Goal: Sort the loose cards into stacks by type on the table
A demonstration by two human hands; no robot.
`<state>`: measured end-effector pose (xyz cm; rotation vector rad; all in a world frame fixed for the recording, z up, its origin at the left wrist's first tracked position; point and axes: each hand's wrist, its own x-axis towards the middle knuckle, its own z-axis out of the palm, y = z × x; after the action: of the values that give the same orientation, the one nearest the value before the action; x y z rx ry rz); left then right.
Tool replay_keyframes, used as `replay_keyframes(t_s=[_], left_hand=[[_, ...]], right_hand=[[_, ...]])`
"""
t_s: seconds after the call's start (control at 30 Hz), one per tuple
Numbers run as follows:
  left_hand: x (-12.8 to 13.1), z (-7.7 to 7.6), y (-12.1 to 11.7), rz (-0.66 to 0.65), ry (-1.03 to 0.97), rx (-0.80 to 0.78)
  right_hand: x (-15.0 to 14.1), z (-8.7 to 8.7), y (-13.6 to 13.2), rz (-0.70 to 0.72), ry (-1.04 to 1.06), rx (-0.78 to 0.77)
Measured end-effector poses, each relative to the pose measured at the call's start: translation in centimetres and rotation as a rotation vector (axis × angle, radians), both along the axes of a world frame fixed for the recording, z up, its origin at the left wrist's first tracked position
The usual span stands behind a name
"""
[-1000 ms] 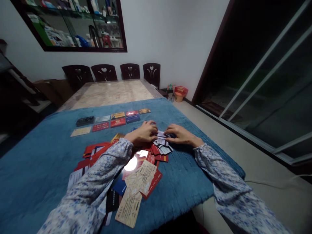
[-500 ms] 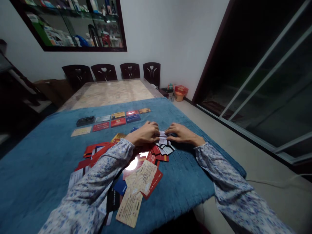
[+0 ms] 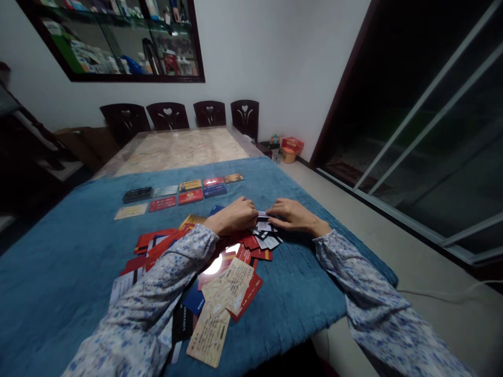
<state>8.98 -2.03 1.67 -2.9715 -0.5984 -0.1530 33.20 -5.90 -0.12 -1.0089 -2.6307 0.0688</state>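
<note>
My left hand (image 3: 238, 214) and my right hand (image 3: 295, 216) face each other at the far right edge of a loose heap of cards. Between them are some white cards with dark stripes (image 3: 264, 226), pinched at either end by my curled fingers. My left fingertips are partly hidden behind the hand. Below lie more white cards (image 3: 270, 242). Under and around my left forearm spread red cards (image 3: 251, 293), a dark blue card (image 3: 193, 299), a black card (image 3: 182, 322) and patterned beige cards (image 3: 210, 332).
Beyond the heap, cards and small stacks lie in rows, among them a black stack (image 3: 137, 195), a red card (image 3: 190, 196) and a blue stack (image 3: 215, 190). A blue cloth (image 3: 78, 235) covers the near table. Dark chairs (image 3: 168, 116) stand behind it.
Both hands stay nearly in place on the white cards. My left hand has shifted very slightly to the right. The other cards lie as before.
</note>
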Motion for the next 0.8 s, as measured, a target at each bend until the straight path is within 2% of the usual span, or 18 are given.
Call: replay_keyframes(t_s=[0.13, 0.27, 0.4, 0.6, 0.8], left_hand=[[0.2, 0.0, 0.0, -0.022, -0.019, 0.051], [0.2, 0.0, 0.0, -0.015, -0.047, 0.038], [-0.1, 0.2, 0.2, -0.035, -0.097, -0.034], [-0.7, 0.5, 0.7, -0.079, -0.23, -0.231], [-0.8, 0.6, 0.7, -0.042, -0.288, -0.23]], right_hand=[[0.0, -0.6, 0.4, 0.001, 0.043, 0.055], [-0.1, -1.1, 0.6, -0.014, 0.079, 0.117], [0.0, -0.9, 0.4, -0.017, 0.122, 0.107], [0.1, -0.3, 0.0, 0.012, 0.194, 0.013], [-0.2, -0.2, -0.1, 0.0, 0.228, 0.044]])
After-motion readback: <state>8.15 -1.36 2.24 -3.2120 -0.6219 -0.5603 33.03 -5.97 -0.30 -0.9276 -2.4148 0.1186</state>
